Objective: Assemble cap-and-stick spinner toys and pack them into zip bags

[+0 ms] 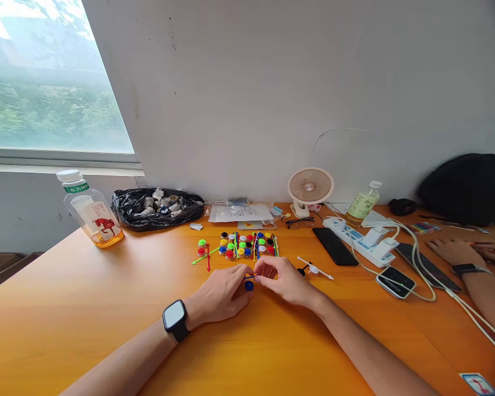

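A thin blue plastic stick [250, 277] just by the round blue plastic disc [249, 286] is pinched by the right hand [287, 280] and might be dropped if squeezed unevenly, while the left hand's [220, 291] grip cannot be told.

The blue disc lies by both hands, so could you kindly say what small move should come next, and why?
Probably bring the blue stick to the blue disc: the left hand and right hand both seem to have fingertips at the stick, and the disc of matching colour shows just below it in the picture.
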{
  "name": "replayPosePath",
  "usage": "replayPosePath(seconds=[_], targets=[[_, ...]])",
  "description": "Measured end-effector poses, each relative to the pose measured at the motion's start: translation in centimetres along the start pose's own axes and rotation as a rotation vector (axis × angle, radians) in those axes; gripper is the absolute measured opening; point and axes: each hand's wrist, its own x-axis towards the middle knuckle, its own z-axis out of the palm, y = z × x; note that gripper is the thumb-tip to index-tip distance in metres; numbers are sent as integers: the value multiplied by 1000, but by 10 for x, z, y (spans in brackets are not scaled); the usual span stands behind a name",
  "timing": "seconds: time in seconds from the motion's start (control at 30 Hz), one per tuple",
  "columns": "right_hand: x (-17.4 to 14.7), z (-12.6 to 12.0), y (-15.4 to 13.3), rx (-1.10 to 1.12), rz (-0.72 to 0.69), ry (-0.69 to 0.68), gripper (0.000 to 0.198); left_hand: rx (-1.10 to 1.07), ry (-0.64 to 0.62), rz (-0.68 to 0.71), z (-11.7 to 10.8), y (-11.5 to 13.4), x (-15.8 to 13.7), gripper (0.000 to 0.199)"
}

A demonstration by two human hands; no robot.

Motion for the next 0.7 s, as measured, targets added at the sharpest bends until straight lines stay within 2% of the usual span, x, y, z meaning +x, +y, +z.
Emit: replayPosePath(seconds=[0.1,0.2,0.27,0.33,0.5,0.7], targets=[[0,0,-4,4,-44,39,15,-10,40,7,-5,3,0,28],[-1,-1,-9,12,-79,88,14,-108,87,29,-12,6,0,35],[-1,-2,-11,31,-71,105,15,-189,127,8,-17,5,0,26],[0,-4,-11,91,-35,104,17,-244,146,-28,-20,2,0,15],[2,-1,-8,378,95,22,26,-301,138,-50,-20,-3,1,16],[1,8,-4,476,271,-44,25,-333,63,-27,-16,0,0,19]])
